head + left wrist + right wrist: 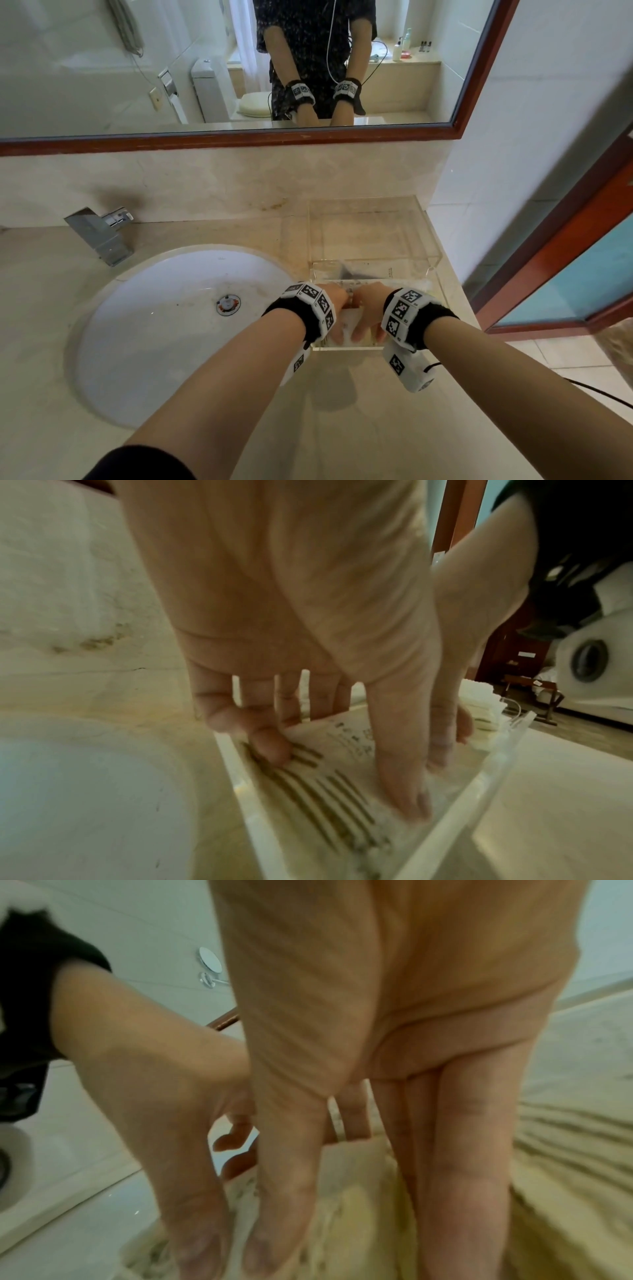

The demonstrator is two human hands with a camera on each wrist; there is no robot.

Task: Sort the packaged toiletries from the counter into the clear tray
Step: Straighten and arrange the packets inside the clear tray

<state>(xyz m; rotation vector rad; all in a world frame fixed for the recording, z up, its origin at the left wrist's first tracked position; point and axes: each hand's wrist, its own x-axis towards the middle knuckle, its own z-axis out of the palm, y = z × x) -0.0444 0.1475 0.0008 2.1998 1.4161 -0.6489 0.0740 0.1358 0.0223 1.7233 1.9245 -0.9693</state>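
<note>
The clear tray (pixel 346 348) sits on the counter to the right of the sink. Both hands reach down into its near compartment. My left hand (pixel 339 318) lies with straight fingers on a flat white packet (pixel 308 791) printed with olive stripes, its thumb (pixel 411 802) at the packet's near end. Just to its right, my right hand (pixel 366 318) presses straight fingers (pixel 462 1177) onto more pale packets (pixel 359 1199), which are blurred. A dark-printed packet (pixel 356 272) lies in the compartment behind the hands. More white packets (pixel 483 710) are stacked at the tray's right side.
A white basin (pixel 171 325) with a chrome faucet (pixel 102 236) is to the left. The tray's far section (pixel 370 229) stands against the backsplash under a red-framed mirror (pixel 239 138). A tiled wall and a door frame (pixel 548 267) close off the right.
</note>
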